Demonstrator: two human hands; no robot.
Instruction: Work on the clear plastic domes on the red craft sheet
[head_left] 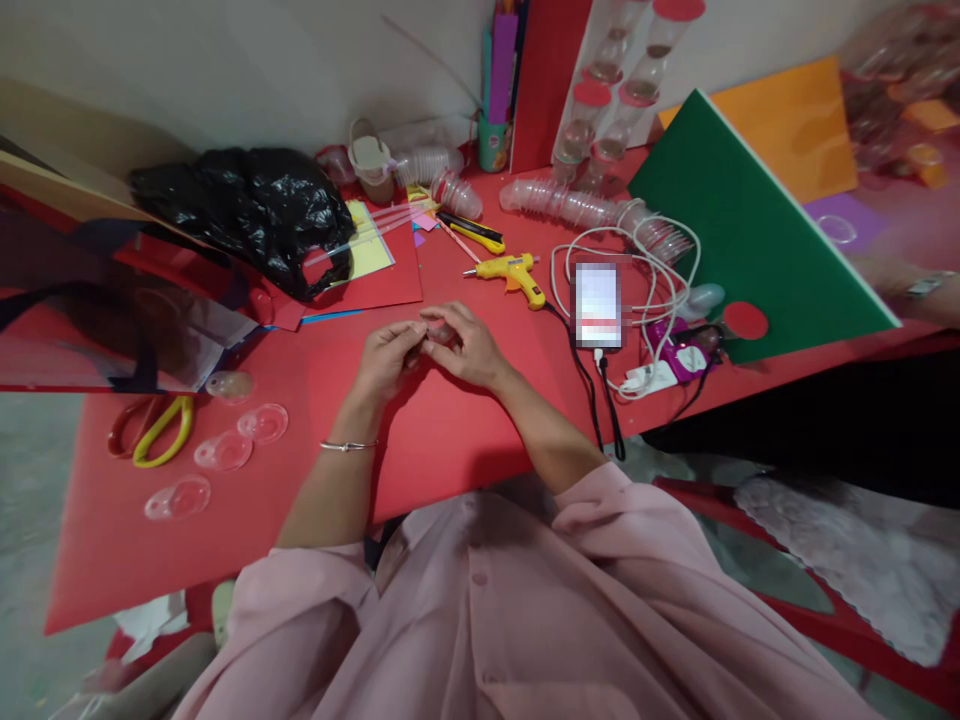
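My left hand (388, 360) and my right hand (469, 348) meet over the red tabletop (450, 440), fingertips nearly touching. Both are closed in a pinch; whatever lies between the fingers is too small and too hidden to name. Just beyond them a yellow glue gun (514, 275) lies with its nozzle to the left. Behind it rests a yellow and black utility knife (472, 232). Left of my left hand are several clear plastic pieces (223, 451), each of joined round shapes, and scissors (165, 430) with red and yellow handles.
A black plastic bag (247, 215) slumps at back left. Stacks of clear cups (562, 203) lie behind the glue gun. Cables surround a phone (598, 305) at right, near a purple power strip (679, 350). A green board (750, 230) leans there; another person's forearm (889, 278) is beyond it.
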